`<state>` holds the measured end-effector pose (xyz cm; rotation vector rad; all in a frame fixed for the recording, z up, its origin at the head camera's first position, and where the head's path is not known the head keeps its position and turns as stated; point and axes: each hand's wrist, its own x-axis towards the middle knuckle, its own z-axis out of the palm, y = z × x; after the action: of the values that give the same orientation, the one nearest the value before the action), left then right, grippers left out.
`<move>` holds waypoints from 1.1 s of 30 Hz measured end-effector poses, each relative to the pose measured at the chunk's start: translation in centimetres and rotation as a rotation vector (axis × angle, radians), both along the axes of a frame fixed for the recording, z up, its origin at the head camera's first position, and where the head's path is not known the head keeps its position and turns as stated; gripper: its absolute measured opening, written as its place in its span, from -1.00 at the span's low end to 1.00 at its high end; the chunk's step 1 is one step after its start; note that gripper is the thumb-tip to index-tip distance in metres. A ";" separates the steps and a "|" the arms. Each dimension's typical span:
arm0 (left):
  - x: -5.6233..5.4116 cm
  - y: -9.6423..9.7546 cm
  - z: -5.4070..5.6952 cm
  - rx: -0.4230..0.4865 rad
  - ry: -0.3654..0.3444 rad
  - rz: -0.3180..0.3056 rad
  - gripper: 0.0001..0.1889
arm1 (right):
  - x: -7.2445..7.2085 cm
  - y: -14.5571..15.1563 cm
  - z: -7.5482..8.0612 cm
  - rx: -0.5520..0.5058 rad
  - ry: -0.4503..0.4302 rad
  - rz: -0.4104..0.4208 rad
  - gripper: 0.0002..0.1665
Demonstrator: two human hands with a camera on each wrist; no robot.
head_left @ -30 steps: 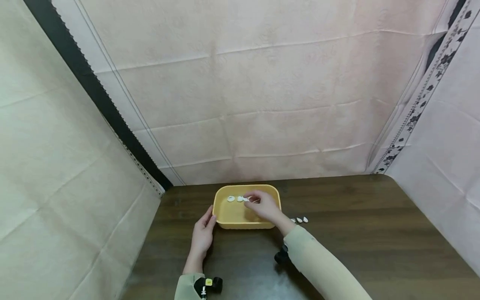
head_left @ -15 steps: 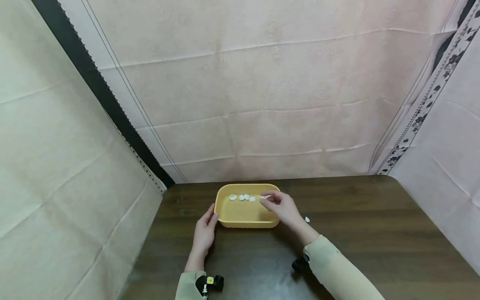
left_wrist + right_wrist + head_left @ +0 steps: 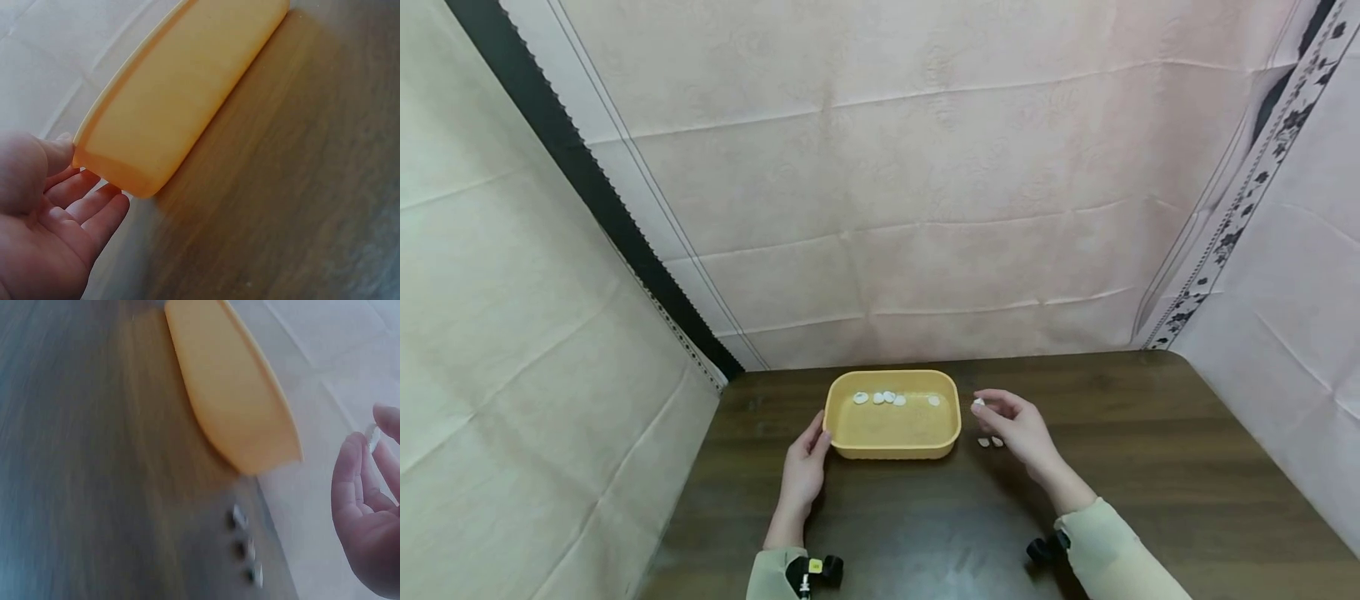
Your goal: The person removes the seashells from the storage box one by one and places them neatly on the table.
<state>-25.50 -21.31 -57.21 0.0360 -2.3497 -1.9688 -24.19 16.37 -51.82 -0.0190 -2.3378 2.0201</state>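
A yellow plastic tray [image 3: 891,437] sits on the table. Several small white shell-like pieces [image 3: 878,398] lie in a row inside it, with one piece [image 3: 934,401] apart toward the right. My left hand [image 3: 802,475] grips the tray's left end; the left wrist view has the thumb at the rim and the fingers underneath. Just right of the tray, my right hand [image 3: 1018,429] pinches a small white piece [image 3: 372,437] between thumb and fingertips. More pieces [image 3: 997,442] stand on the table below that hand; the right wrist view has three of them, blurred.
The dark wooden table [image 3: 917,525] carries the tray near its back edge. Pale cloth hangs behind [image 3: 925,208] and at both sides. A black wrist camera [image 3: 831,570] sits on the left wrist, another [image 3: 1047,548] on the right.
My right hand has moved from over the tray to the right, outside its rim, and holds a white piece there. A piece now shows at the tray's right part. The left hand stays at the rim.
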 end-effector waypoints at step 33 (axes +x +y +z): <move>0.0 0.1 0.1 -0.003 0.000 0.002 -0.47 | 2.0 8.5 -3.6 0.285 -0.124 0.046 -0.36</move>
<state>-25.47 -21.26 -57.13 0.0371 -2.3520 -1.9638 -22.21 24.85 -55.42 -0.0827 -2.7052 1.7299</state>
